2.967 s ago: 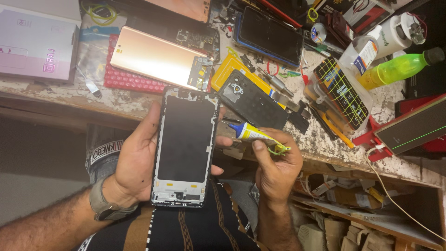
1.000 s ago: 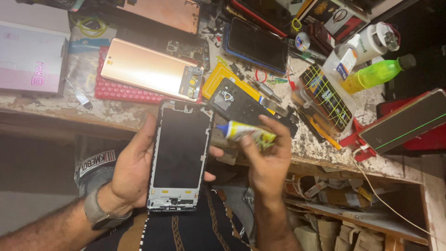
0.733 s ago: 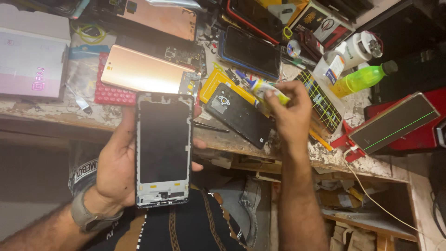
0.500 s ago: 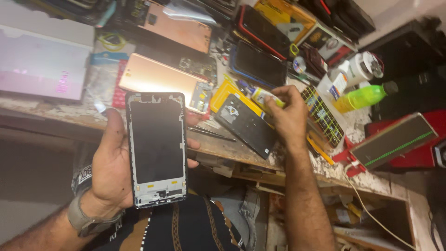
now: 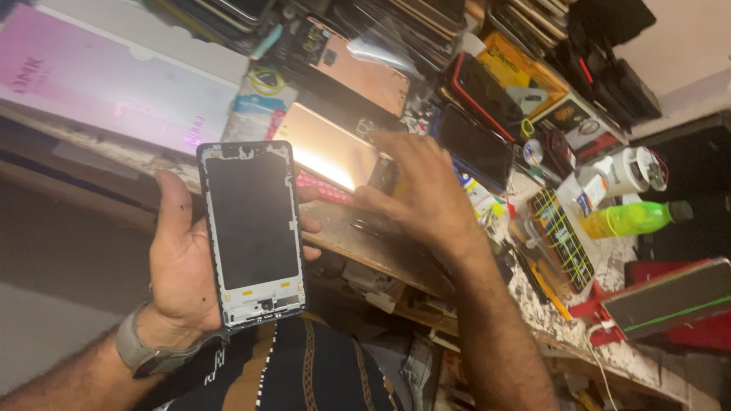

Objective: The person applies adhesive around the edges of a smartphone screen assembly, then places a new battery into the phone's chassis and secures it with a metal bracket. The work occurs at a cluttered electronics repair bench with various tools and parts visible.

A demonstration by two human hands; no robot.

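Left hand (image 5: 183, 262) clamps the black phone display frame with white inner border (image 5: 251, 232), held upright, glass side to camera, below the bench edge and out in front of it. Thumb runs up the frame's left side, fingertips (image 5: 311, 225) wrap round the right side; palm sits behind it. A grey wristband (image 5: 145, 354) is on that wrist.

Right hand (image 5: 426, 194) is over the worn wooden workbench (image 5: 358, 243), fingers spread apart, palm down, nothing visibly gripped. Its fingertips hover at the right end of the gold flat phone back panel (image 5: 324, 148); contact cannot be told, motion blur there. A small yellow-and-white glue tube (image 5: 481, 199) lies on the bench just beside the hand's right side.

Frame and right hand are apart, with the bench edge between them.

Bench surface is crowded: pink flat box (image 5: 99, 95) far left, black phone in red case (image 5: 476, 87) behind the right hand, black pad with yellow grid lines (image 5: 562, 240) to its right, then green plastic bottle lying on its side (image 5: 636, 219) and white glue bottle (image 5: 609, 179). Open room is below the bench edge around the frame, over the dark patterned cloth (image 5: 312, 369).
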